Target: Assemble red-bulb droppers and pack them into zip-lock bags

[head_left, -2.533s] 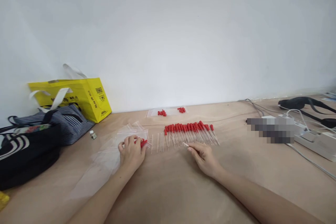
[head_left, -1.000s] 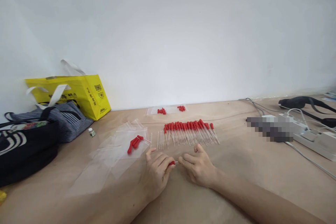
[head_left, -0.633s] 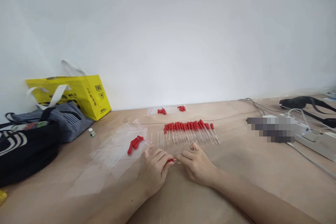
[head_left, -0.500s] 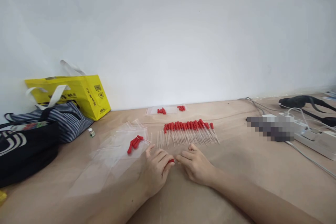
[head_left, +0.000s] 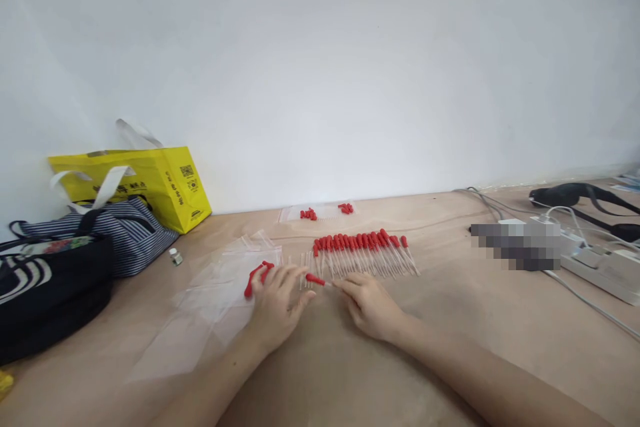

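Note:
My right hand (head_left: pixel 367 303) pinches the clear tube of a dropper (head_left: pixel 315 279), whose red rubber bulb points left. My left hand (head_left: pixel 280 300) is apart from that bulb, its fingers spread, beside the loose red rubber bulbs (head_left: pixel 254 280) on the clear plastic bags (head_left: pixel 220 287). A few bare clear tubes (head_left: pixel 305 267) lie just beyond the hands. Behind my right hand, several droppers with red bulbs (head_left: pixel 360 241) lie side by side in a row, tips toward me.
Small bags with red bulbs (head_left: pixel 327 213) lie by the wall. At left stand a yellow bag (head_left: pixel 187 187), a striped bag (head_left: pixel 135 233), a black bag (head_left: pixel 55 293) and a small bottle (head_left: pixel 175 257). A power strip (head_left: pixel 603 270) with cables and a black strap (head_left: pixel 570 192) lie at right.
My left hand has let go of the red bulb and moved left toward the loose bulbs. My right hand still holds the dropper, which has shifted slightly away from me.

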`<state>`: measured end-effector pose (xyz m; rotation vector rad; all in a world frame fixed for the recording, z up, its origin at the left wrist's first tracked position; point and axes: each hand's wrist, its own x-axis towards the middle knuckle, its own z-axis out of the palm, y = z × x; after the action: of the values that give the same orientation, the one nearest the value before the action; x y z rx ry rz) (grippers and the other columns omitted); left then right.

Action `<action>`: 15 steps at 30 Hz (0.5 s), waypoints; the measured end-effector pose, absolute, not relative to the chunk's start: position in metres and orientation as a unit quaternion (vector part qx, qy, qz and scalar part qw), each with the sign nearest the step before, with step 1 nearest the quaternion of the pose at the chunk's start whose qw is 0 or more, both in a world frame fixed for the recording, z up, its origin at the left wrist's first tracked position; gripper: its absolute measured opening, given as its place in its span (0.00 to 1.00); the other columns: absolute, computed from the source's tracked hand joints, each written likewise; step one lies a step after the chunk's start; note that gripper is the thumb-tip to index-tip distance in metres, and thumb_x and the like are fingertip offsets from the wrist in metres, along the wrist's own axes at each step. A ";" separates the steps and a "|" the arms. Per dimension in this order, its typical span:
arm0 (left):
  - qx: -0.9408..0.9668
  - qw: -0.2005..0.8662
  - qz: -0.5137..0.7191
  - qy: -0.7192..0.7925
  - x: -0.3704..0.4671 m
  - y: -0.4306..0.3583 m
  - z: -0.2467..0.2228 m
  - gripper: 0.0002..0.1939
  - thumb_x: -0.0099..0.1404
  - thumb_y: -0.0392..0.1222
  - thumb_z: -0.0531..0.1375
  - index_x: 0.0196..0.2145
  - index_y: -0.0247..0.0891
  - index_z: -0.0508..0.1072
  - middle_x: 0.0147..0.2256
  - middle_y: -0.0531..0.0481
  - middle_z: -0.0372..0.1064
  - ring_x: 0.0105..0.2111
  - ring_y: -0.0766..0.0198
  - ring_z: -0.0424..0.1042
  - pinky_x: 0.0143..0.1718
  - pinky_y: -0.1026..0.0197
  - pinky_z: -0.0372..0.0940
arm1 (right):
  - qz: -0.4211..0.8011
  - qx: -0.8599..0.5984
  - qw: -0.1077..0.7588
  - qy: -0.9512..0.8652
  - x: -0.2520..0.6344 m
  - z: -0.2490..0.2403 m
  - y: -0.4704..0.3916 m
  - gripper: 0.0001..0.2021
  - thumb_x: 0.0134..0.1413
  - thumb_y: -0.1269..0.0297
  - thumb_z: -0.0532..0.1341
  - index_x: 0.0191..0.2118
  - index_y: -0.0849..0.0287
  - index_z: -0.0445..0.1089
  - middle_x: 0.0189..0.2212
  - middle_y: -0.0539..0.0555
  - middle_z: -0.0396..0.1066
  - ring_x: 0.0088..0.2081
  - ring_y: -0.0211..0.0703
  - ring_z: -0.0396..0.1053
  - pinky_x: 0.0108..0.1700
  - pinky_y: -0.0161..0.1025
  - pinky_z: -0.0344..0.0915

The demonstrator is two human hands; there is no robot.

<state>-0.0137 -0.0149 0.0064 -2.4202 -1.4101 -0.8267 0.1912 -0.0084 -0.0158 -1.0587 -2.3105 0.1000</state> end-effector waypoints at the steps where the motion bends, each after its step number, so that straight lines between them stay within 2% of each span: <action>1: -0.800 0.127 -0.285 -0.513 -0.021 -0.012 0.007 0.15 0.58 0.46 0.54 0.43 0.41 0.63 0.40 0.45 0.67 0.42 0.53 0.62 0.47 0.46 0.43 | 0.071 -0.420 0.308 -0.851 0.187 -0.015 -0.002 0.18 0.48 0.77 0.49 0.46 0.61 0.63 0.33 0.55 0.68 0.34 0.39 0.64 0.34 0.34 0.54; 4: -0.751 0.130 -0.246 -0.598 -0.044 -0.003 0.010 0.22 0.52 0.44 0.57 0.45 0.39 0.62 0.43 0.43 0.64 0.44 0.50 0.60 0.46 0.46 0.46 | 0.134 -0.501 0.311 -0.796 0.171 -0.009 0.019 0.17 0.48 0.76 0.49 0.46 0.65 0.62 0.29 0.55 0.70 0.30 0.38 0.66 0.33 0.32 0.57; 8: -0.714 0.051 -0.165 -0.679 -0.073 0.005 0.014 0.24 0.49 0.42 0.55 0.46 0.39 0.62 0.45 0.42 0.60 0.46 0.47 0.58 0.43 0.46 0.52 | 0.119 -0.598 0.280 -0.742 0.148 0.001 0.039 0.13 0.47 0.72 0.51 0.41 0.62 0.65 0.30 0.57 0.71 0.34 0.42 0.67 0.33 0.34 0.57; 11: -0.728 -0.005 -0.141 -0.671 -0.086 0.010 0.013 0.24 0.48 0.40 0.55 0.46 0.40 0.63 0.44 0.44 0.60 0.46 0.50 0.59 0.43 0.51 0.55 | 0.100 -0.649 0.241 -0.715 0.135 0.006 0.043 0.12 0.47 0.69 0.52 0.39 0.61 0.65 0.32 0.58 0.71 0.36 0.46 0.68 0.33 0.37 0.58; 15: -0.748 -0.039 -0.168 -0.640 -0.091 0.012 0.010 0.24 0.47 0.40 0.55 0.44 0.37 0.63 0.39 0.46 0.61 0.39 0.57 0.65 0.39 0.60 0.60 | 0.095 -0.684 0.193 -0.697 0.123 0.009 0.045 0.11 0.48 0.67 0.51 0.39 0.60 0.64 0.33 0.59 0.71 0.37 0.48 0.69 0.34 0.39 0.59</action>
<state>-0.0907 0.0122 0.0099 -2.4117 -2.0635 -0.5399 0.1229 0.0445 0.0092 -1.9198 -1.9564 0.2657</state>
